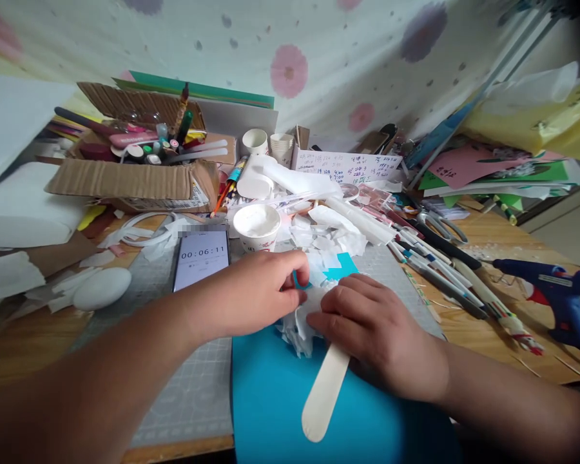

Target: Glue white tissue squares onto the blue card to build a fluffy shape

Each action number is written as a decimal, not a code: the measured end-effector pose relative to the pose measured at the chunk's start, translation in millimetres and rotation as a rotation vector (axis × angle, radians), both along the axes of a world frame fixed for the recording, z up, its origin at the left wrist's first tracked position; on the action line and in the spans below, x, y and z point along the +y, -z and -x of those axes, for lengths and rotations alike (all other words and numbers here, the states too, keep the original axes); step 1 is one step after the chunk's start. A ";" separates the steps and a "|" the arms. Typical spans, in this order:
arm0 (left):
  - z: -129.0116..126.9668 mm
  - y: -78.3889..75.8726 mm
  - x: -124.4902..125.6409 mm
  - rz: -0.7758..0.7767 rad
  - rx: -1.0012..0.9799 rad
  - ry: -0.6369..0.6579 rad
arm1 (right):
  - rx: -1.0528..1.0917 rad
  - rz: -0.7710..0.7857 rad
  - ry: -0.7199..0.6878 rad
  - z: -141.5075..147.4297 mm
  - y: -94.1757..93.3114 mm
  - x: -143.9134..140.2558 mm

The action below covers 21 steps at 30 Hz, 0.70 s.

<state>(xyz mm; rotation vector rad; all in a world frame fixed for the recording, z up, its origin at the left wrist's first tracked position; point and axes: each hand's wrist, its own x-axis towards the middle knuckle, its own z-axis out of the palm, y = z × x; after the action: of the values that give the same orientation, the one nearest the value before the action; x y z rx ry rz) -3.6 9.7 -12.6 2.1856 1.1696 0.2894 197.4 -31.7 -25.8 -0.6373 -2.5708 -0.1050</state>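
My left hand (254, 293) reaches in from the left, thumb and fingertips pinched together at a white bundle of torn paper (303, 322). The bundle has ragged strips hanging from its lower side, and its full shape is hidden by my fingers. My right hand (367, 316) is closed round a wooden craft stick (325, 399), whose rounded end points down toward me, and its fingertips also touch the paper. Under both hands lies a blue sheet (270, 399). Just beyond my left hand stands a paper cup (256, 229) with white stuff inside.
A phone (202, 258) running a timer and a white egg shape (102, 288) lie to the left. Torn paper scraps (326, 235) are heaped behind my hands. Pens (439, 270), scissors (437, 222) and a blue glue gun (560, 290) lie right. A cardboard box (125, 183) stands back left.
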 end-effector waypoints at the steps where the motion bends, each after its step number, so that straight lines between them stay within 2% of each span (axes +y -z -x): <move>1: 0.0 -0.2 0.0 0.017 0.017 0.021 | -0.017 -0.021 -0.003 1.1 1.8 -0.8; 6: 2.8 -3.8 0.8 0.071 0.060 0.062 | -0.072 -0.111 -0.005 2.2 3.0 2.6; 10: 1.3 -5.8 0.8 0.089 0.109 0.092 | -0.068 -0.066 -0.016 1.9 3.0 6.1; 12: -0.6 -5.1 0.5 0.067 0.145 0.104 | -0.020 0.047 -0.035 -0.3 1.0 8.4; 15: -3.1 -3.4 0.0 0.038 0.197 0.099 | 0.156 0.381 -0.047 -7.9 -9.2 12.7; 18: -4.6 -3.5 0.0 0.052 0.208 0.099 | 0.401 0.656 0.040 -16.7 -25.8 14.9; 21: -4.7 -5.3 0.6 0.073 0.221 0.089 | 0.501 0.790 0.148 -18.3 -39.0 11.8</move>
<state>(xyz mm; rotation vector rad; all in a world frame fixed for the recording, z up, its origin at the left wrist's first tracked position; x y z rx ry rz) 1.1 10.3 -7.3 2.2398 1.1748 -0.0337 215.7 -19.8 13.2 -0.9741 -2.0100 0.9385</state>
